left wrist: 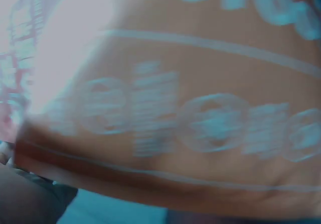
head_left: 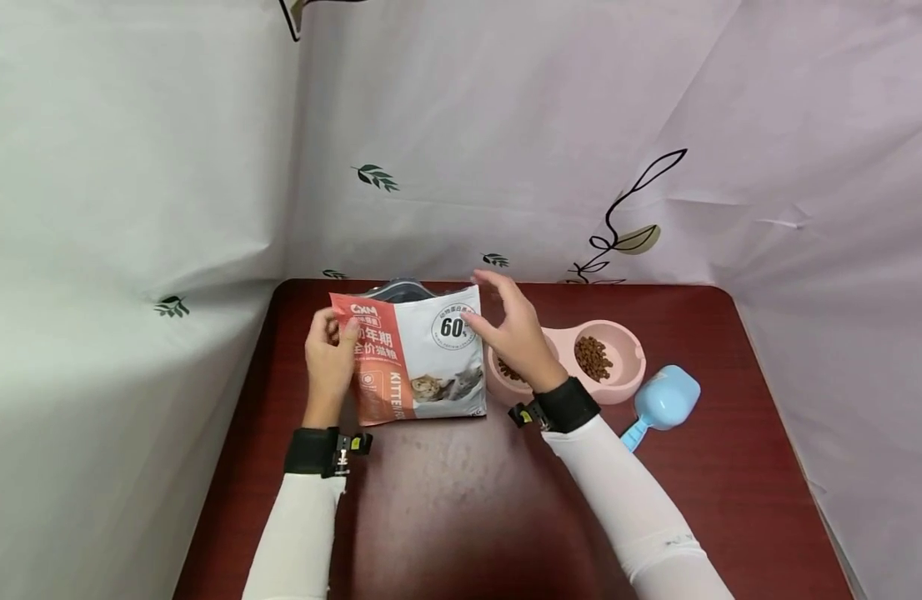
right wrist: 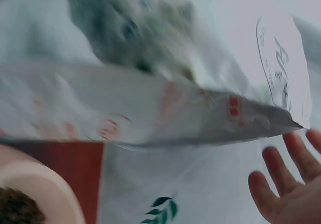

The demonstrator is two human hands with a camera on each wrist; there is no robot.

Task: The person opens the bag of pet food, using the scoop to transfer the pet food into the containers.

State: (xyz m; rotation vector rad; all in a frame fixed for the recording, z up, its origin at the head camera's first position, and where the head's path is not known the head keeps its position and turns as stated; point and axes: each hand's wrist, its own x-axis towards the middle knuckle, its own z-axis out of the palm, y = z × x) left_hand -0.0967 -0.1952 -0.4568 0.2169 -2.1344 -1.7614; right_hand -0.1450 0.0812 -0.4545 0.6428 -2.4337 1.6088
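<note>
A bag of kitten food (head_left: 438, 358), orange on the left and white with a printed kitten on the right, is held front-side toward me over the table. My left hand (head_left: 329, 357) grips its left edge, thumb across the front. At the upper right corner is my right hand (head_left: 523, 340), fingers spread and straight, thumb overlapping the printed "60". In the right wrist view those fingers (right wrist: 281, 171) reach right beside the corner of the bag. Orange printed packaging (left wrist: 210, 78) fills the left wrist view, blurred.
Behind the bag shows the rim of a clear plastic container (head_left: 401, 290). A pink double bowl (head_left: 629, 375) with brown kibble (head_left: 593, 357) in both halves stands right of the bag, partly behind my right hand. Farther right lies a light blue scoop (head_left: 667, 398). Fabric walls surround the table (head_left: 761, 467).
</note>
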